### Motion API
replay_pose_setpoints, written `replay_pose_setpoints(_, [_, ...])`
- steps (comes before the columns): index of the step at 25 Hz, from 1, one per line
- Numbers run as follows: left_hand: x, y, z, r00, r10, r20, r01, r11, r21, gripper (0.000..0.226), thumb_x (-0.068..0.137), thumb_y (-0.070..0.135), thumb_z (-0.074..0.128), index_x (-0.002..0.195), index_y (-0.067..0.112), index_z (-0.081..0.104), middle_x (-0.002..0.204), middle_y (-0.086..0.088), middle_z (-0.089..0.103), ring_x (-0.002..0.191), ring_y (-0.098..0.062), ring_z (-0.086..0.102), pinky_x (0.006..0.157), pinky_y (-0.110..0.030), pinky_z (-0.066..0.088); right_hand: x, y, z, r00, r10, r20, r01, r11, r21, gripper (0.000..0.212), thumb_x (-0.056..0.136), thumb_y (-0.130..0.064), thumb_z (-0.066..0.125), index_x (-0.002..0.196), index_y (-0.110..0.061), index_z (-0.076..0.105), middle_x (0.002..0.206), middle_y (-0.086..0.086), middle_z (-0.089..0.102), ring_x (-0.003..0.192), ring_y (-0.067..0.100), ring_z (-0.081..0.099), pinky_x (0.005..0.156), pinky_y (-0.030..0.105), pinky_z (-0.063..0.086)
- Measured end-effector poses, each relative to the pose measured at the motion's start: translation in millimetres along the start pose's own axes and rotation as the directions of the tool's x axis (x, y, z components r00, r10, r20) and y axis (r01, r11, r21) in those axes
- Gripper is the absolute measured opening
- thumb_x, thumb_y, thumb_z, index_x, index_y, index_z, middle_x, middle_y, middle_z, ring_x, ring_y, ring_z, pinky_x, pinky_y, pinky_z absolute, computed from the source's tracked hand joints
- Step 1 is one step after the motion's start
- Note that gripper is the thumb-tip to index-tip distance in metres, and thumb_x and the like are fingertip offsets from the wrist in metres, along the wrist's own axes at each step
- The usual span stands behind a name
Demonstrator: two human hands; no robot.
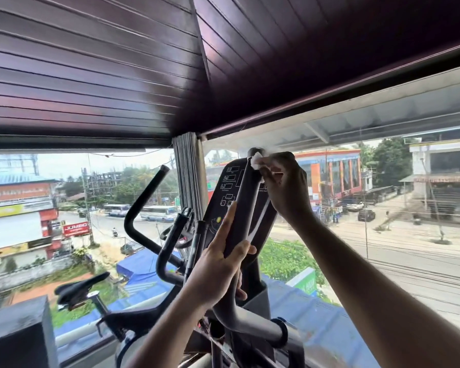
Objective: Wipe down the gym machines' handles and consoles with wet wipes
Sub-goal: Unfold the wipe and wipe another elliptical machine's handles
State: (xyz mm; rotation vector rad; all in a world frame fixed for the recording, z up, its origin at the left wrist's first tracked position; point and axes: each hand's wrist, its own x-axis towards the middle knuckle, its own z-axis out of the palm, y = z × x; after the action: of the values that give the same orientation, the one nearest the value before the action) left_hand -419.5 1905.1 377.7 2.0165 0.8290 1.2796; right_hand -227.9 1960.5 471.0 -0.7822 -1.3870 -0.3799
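A black upright handle (246, 197) of an elliptical machine rises in the middle of the head view, in front of the machine's dark console (230, 187). My right hand (287, 187) pinches a white wet wipe (258, 162) against the handle just below its rounded top end. My left hand (218, 266) holds the same handle lower down, index finger stretched up along the bar and thumb across its front. A second black handle (141, 208) curves up to the left, untouched.
An exercise bike with a black saddle (83, 286) stands at the lower left, beside a dark grey box (19, 333). Large windows wrap the corner just behind the machines. A dark slatted ceiling hangs low overhead. The machine's frame tubes (252, 325) cross below my hands.
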Motion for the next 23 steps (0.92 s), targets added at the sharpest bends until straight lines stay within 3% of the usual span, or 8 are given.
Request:
replay_pose_setpoints(3, [-0.4, 1.1, 1.9, 1.0, -0.024, 0.019, 0.025, 0.998, -0.053, 0.072, 0.106, 0.027, 0.057, 0.146, 0.076, 0.021, 0.102, -0.005, 0.074, 0.055, -0.026, 0.057, 0.054, -0.047, 0.059, -21.5, -3.1, -13.1, 0.968, -0.202, 0.147, 0.2, 0.979, 0.033, 0.011, 0.096, -0.004, 0.067, 0.104, -0.009, 0.072, 0.104, -0.001, 0.065, 0.094, 0.011, 0.067, 0.081, 0.028, 0.06])
replay_pose_setpoints(6, [-1.8, 0.4, 4.2, 1.0, -0.002, -0.022, 0.001, 1.0, -0.018, 0.072, 0.105, 0.029, 0.058, 0.144, 0.077, 0.021, 0.1, -0.003, 0.074, 0.054, -0.026, 0.059, 0.053, -0.046, 0.055, -39.0, -2.8, -26.3, 0.951, -0.138, 0.277, 0.107, 0.987, 0.123, 0.009, 0.099, -0.012, 0.067, 0.104, -0.015, 0.073, 0.108, -0.003, 0.068, 0.097, 0.006, 0.069, 0.081, 0.021, 0.059])
replay_pose_setpoints(9, [-2.8, -1.6, 6.3, 0.998, 0.024, -0.055, -0.025, 1.0, -0.013, 0.071, 0.105, 0.029, 0.059, 0.144, 0.077, 0.024, 0.099, -0.003, 0.075, 0.051, -0.025, 0.058, 0.051, -0.045, 0.053, -25.0, 3.8, -19.8, 0.981, -0.044, 0.189, 0.027, 0.995, 0.093, 0.009, 0.095, -0.015, 0.07, 0.102, -0.019, 0.074, 0.105, -0.007, 0.071, 0.089, 0.0, 0.07, 0.077, 0.022, 0.059])
replay_pose_setpoints(13, [-3.5, -6.7, 7.6, 0.995, 0.03, -0.095, -0.038, 0.996, -0.08, 0.067, 0.104, 0.026, 0.061, 0.142, 0.074, 0.033, 0.096, -0.005, 0.075, 0.05, -0.026, 0.056, 0.05, -0.041, 0.051, -6.2, -2.2, -4.2, 0.999, 0.047, 0.023, -0.047, 0.999, 0.0, 0.01, 0.092, -0.014, 0.072, 0.101, -0.019, 0.075, 0.104, -0.007, 0.072, 0.084, -0.011, 0.063, 0.077, 0.007, 0.048])
replay_pose_setpoints(16, [-9.6, -10.1, 9.2, 0.993, 0.053, -0.11, -0.067, 0.991, -0.12, 0.064, 0.097, 0.036, 0.063, 0.145, 0.068, 0.036, 0.096, -0.004, 0.075, 0.052, -0.026, 0.058, 0.048, -0.037, 0.051, -37.2, -13.7, -7.8, 0.994, 0.055, 0.09, -0.058, 0.998, 0.031, 0.013, 0.093, -0.011, 0.072, 0.1, -0.022, 0.073, 0.108, -0.009, 0.072, 0.092, -0.001, 0.068, 0.077, 0.015, 0.056])
replay_pose_setpoints(20, [-20.2, -14.4, 11.0, 0.99, 0.082, -0.113, -0.094, 0.99, -0.107, 0.069, 0.091, 0.043, 0.062, 0.148, 0.066, 0.033, 0.1, 0.003, 0.077, 0.052, -0.026, 0.06, 0.049, -0.038, 0.053, -65.3, -19.2, -26.6, 0.942, 0.11, 0.318, -0.178, 0.965, 0.193, 0.011, 0.095, -0.011, 0.071, 0.101, -0.02, 0.073, 0.11, -0.008, 0.072, 0.094, 0.005, 0.073, 0.071, 0.024, 0.062])
replay_pose_setpoints(23, [-21.5, -17.9, 10.9, 0.985, 0.12, -0.126, -0.126, 0.991, -0.038, 0.066, 0.102, 0.035, 0.062, 0.149, 0.068, 0.029, 0.105, 0.007, 0.076, 0.055, -0.023, 0.063, 0.05, -0.04, 0.056, -41.3, -6.8, -31.2, 0.964, 0.169, 0.207, -0.21, 0.958, 0.193, 0.011, 0.095, -0.011, 0.072, 0.106, -0.014, 0.073, 0.109, -0.003, 0.075, 0.091, 0.012, 0.075, 0.069, 0.03, 0.064])
